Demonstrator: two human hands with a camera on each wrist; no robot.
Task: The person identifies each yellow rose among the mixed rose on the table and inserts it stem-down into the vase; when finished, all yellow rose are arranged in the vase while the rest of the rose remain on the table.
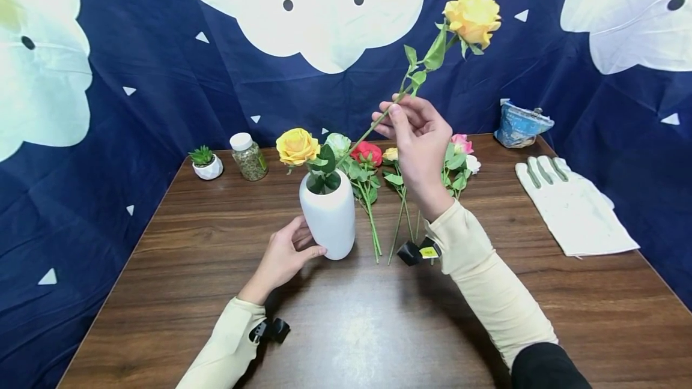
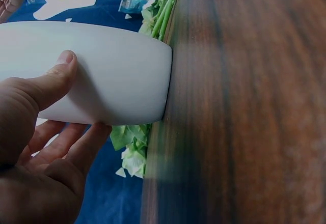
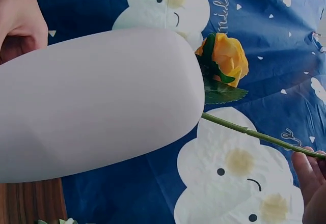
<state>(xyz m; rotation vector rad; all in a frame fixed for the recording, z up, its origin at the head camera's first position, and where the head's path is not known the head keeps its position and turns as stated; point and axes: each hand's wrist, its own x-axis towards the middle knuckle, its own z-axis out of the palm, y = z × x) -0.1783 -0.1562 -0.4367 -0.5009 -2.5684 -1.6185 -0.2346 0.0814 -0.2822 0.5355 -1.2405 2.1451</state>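
Note:
A white vase (image 1: 328, 215) stands upright on the table, with a yellow rose (image 1: 298, 147) and its dark leaves in the mouth. My left hand (image 1: 285, 251) holds the vase low on its left side; the left wrist view shows the thumb (image 2: 57, 79) on one face and fingers round the other. Above and right of the vase, my right hand (image 1: 420, 137) pinches the stem of a second yellow rose (image 1: 473, 18) between thumb and fingers. That stem (image 3: 249, 131) slants down to the vase's rim, where its lower end is hidden.
Behind the vase lie a red rose (image 1: 367, 153), a pale green rose (image 1: 338, 144) and several other stems. A small potted succulent (image 1: 208, 164) and a lidded jar (image 1: 248, 158) stand back left. White gloves (image 1: 578, 209) and a blue bag (image 1: 520, 126) are at right.

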